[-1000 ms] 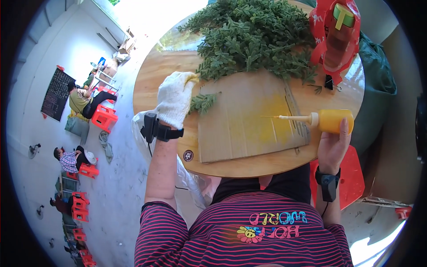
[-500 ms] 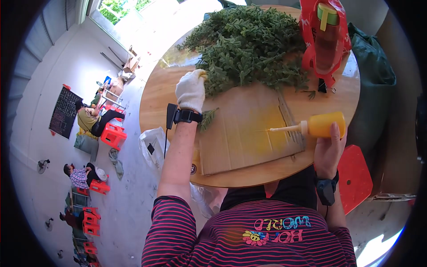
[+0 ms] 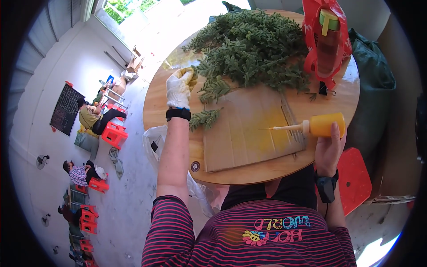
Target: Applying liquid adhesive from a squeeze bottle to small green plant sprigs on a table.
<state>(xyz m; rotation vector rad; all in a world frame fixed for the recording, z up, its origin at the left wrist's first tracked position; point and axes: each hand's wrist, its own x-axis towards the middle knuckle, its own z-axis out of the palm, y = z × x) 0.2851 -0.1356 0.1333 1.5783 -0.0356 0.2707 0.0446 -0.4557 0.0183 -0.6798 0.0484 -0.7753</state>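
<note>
My left hand (image 3: 181, 87), in a white knit glove with yellowed fingertips, is beside the left edge of a heap of green artificial fir sprigs (image 3: 253, 49). Its fingers are curled closed; whatever may be between them is hidden. Two loose sprigs lie near it: one sprig (image 3: 215, 90) at the heap's edge, another sprig (image 3: 205, 119) by the wrist. My bare right hand (image 3: 330, 149) grips a yellow squeeze bottle (image 3: 327, 125) tilted onto its side. Its long thin nozzle points left over a yellow-stained cardboard sheet (image 3: 231, 147).
The round wooden table (image 3: 155, 100) carries all this. A red bag (image 3: 308, 58) holding a green-lidded bottle (image 3: 328, 22) stands at far right, near a black clip (image 3: 323, 88). Red stool (image 3: 356, 180) at right; white plastic bag (image 3: 153, 140) at left. People sit on stools farther left.
My left hand has drawn back leftward from the heap, and a sprig now shows at the heap's edge beside it. The right hand and its bottle have stayed nearly still.
</note>
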